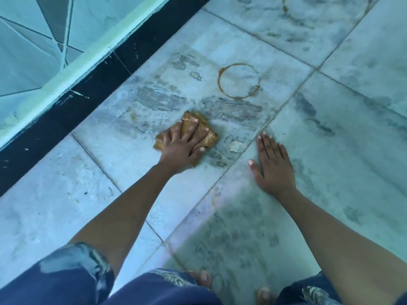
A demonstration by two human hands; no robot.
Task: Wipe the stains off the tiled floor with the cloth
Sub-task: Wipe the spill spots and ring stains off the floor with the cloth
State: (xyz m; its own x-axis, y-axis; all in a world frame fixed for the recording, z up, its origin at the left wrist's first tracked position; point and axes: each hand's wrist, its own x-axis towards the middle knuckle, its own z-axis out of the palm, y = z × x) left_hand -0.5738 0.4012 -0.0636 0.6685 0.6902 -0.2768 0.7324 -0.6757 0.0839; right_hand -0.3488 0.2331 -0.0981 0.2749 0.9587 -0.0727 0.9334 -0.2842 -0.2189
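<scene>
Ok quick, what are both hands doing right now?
Left hand: open, fingers spread, pressing the cloth onto the tiled floor.
Right hand: open, flat on the floor, holding nothing.

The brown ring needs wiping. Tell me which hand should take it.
Left. The left hand presses the cloth flat on the same tile as the ring, just short of it. The right hand lies bare on the next tile, likely propping the body.
</scene>
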